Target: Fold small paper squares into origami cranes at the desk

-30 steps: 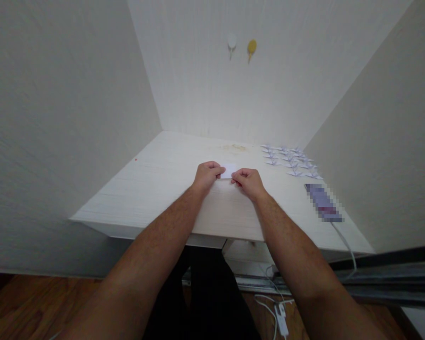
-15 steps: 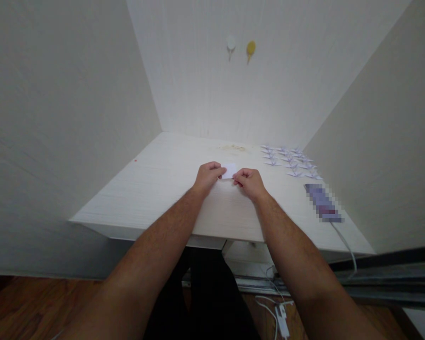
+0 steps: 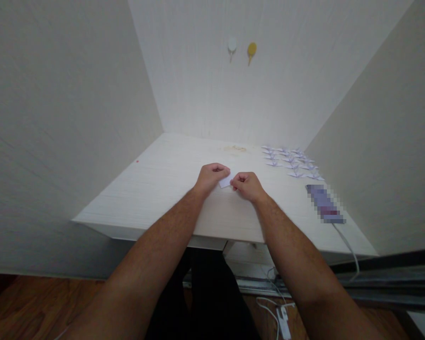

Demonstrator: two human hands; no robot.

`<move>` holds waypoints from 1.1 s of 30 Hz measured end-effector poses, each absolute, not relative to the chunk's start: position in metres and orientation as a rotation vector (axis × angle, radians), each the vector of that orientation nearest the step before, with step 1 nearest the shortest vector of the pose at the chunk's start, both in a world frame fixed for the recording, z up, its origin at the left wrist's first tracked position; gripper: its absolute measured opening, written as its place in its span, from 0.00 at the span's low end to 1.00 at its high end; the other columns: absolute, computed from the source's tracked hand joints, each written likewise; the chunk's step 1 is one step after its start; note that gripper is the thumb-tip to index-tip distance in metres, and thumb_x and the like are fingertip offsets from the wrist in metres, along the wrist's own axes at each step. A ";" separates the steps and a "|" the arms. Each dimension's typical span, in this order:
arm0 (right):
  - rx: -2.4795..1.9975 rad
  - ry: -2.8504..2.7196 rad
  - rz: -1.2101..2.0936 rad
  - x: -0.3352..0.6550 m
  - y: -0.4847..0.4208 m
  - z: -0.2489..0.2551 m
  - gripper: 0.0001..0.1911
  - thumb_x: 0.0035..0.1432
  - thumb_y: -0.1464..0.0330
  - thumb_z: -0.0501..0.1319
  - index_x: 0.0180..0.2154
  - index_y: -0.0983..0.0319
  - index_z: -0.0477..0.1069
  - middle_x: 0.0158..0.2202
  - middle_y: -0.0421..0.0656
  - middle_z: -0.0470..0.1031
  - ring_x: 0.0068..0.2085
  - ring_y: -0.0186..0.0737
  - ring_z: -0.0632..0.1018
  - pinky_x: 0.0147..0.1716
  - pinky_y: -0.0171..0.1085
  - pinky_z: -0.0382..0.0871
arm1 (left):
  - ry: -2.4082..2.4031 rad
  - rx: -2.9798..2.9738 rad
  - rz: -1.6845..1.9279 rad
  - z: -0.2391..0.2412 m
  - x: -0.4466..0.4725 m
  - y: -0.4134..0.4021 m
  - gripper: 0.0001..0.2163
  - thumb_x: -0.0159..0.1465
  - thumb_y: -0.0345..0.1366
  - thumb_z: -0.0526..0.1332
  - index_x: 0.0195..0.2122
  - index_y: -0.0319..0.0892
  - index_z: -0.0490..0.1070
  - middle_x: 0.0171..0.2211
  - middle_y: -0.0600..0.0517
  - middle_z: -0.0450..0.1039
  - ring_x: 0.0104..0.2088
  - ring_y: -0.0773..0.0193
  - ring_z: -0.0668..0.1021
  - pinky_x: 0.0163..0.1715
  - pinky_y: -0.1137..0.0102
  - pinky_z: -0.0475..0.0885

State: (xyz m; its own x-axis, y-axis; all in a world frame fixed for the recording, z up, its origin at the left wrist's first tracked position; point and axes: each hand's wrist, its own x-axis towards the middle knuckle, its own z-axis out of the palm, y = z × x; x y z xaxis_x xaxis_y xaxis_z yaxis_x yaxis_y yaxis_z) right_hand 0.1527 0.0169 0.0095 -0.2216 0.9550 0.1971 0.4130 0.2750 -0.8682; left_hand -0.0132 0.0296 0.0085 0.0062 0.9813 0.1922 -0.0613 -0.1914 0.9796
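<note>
The left hand (image 3: 211, 177) and right hand (image 3: 247, 185) meet over the middle of the tabletop (image 3: 152, 182), both closed on a small white piece of paper (image 3: 225, 182). The left thumb lies across its far side, while the right fingertips pinch its right edge; whether the paper touches the surface below, I cannot tell. To the far right sit rows of folded paper cranes (image 3: 293, 163). Nearer, along the right side, lies a blurred-out flat device (image 3: 325, 204), a white cable (image 3: 347, 243) running from its near end
</note>
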 end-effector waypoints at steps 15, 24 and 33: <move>-1.224 -1.750 0.915 0.151 0.019 0.007 0.10 0.48 0.64 0.62 0.21 0.63 0.72 0.18 0.38 0.71 0.21 0.30 0.64 0.22 0.32 0.55 | 1.079 1.218 1.353 0.004 -0.013 0.035 0.08 0.45 0.36 0.67 0.24 0.37 0.74 0.24 0.52 0.73 0.24 0.69 0.71 0.26 0.72 0.64; -1.151 -1.426 1.053 0.153 0.022 0.007 0.11 0.46 0.61 0.64 0.22 0.63 0.72 0.17 0.37 0.69 0.18 0.29 0.62 0.20 0.32 0.53 | 0.833 1.057 1.271 0.015 -0.013 0.029 0.09 0.47 0.35 0.66 0.29 0.36 0.77 0.24 0.50 0.72 0.21 0.69 0.69 0.19 0.73 0.57; -1.102 -1.375 1.154 0.155 0.022 0.005 0.13 0.46 0.59 0.65 0.23 0.62 0.72 0.19 0.38 0.70 0.18 0.29 0.62 0.19 0.32 0.52 | 0.694 1.011 1.207 0.016 -0.017 0.025 0.16 0.47 0.36 0.69 0.38 0.36 0.78 0.30 0.47 0.76 0.26 0.66 0.74 0.22 0.72 0.65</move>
State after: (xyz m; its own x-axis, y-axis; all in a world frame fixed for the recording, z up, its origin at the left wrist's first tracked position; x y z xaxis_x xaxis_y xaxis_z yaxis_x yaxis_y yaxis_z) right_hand 0.1550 0.0225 0.0051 -0.0973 0.9869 0.1283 0.0444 0.1331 -0.9901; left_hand -0.0166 0.0246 0.0165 0.2474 0.9660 0.0752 -0.4216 0.0374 0.9060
